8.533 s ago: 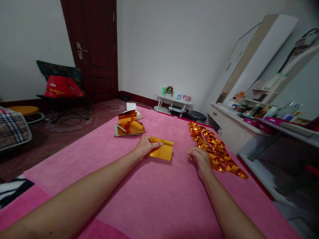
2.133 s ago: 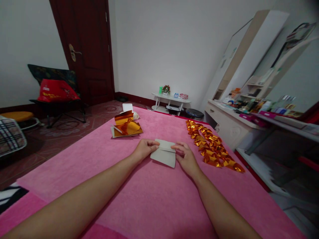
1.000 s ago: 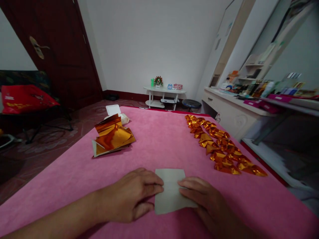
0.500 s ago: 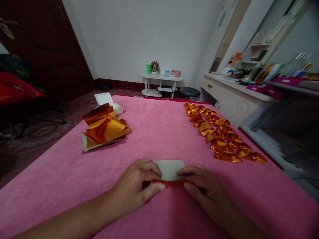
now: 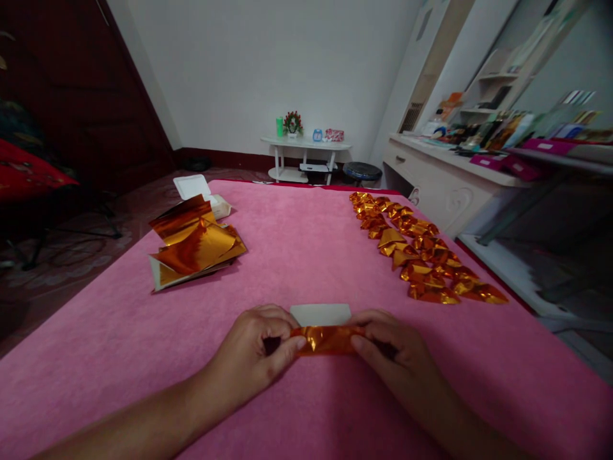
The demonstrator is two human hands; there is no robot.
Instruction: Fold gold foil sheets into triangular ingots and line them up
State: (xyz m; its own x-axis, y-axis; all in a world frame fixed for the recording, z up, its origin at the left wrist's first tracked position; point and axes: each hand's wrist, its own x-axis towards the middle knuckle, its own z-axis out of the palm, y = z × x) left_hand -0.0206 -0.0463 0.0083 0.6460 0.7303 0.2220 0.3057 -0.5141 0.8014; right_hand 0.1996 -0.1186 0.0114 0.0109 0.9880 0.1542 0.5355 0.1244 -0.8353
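A sheet of gold foil paper [image 5: 328,340] lies before me with its near edge folded over, the shiny side showing on the fold and the pale back [image 5: 320,314] beyond it. My left hand [image 5: 265,345] pinches the left end of the fold between thumb and fingers. At the right end, my right hand [image 5: 390,342] grips it the same way. Several folded gold foil pieces [image 5: 416,249] stand in rows on the right of the pink cloth [image 5: 297,255]. On the left lies a loose stack of gold foil sheets [image 5: 198,246].
Behind the stack sits an open white box [image 5: 218,206] at the cloth's far left. A low white table [image 5: 306,144] with a small plant stands by the wall. A black stool [image 5: 362,171] is beside it. Along the right runs a white dresser [image 5: 431,172] crowded with bottles.
The near edge of the foil paper has been folded further away from me, so a wider gold band shows and less of the pale back. The view has shifted slightly.
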